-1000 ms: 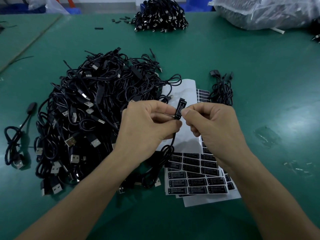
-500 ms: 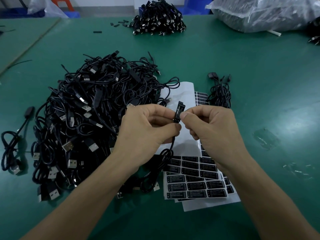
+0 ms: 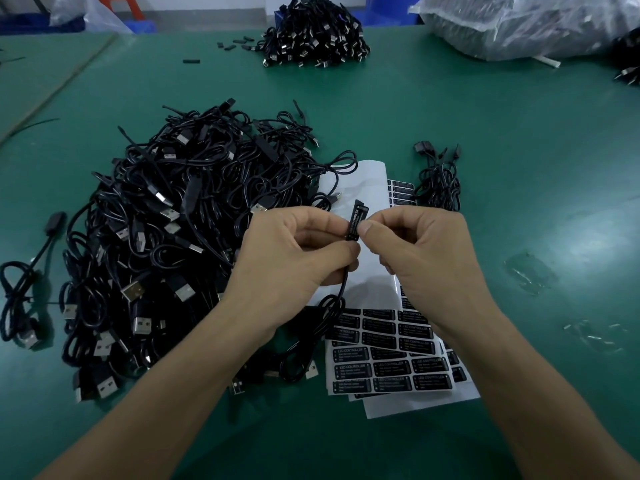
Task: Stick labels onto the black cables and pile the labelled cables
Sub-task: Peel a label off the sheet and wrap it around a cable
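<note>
My left hand (image 3: 294, 252) grips a black cable's small controller block (image 3: 357, 220) upright above the label sheets, and the cable (image 3: 325, 327) hangs down from it. My right hand (image 3: 420, 251) pinches the block's side where a black label with white print lies on it. Under my hands lie white sheets of black labels (image 3: 388, 358), the upper part peeled bare. A big tangled heap of black USB cables (image 3: 173, 237) fills the table to the left. A small bundle of cables (image 3: 438, 181) lies to the right of the sheets.
Another heap of cables (image 3: 313, 32) sits at the far edge of the green table (image 3: 519, 150). A clear plastic bag (image 3: 519, 22) lies at the back right. One loose cable (image 3: 24, 289) lies at the far left. Clear scraps (image 3: 530, 271) lie on the right.
Both hands have stayed together on the block. The block has turned a little, and its printed label now faces me more.
</note>
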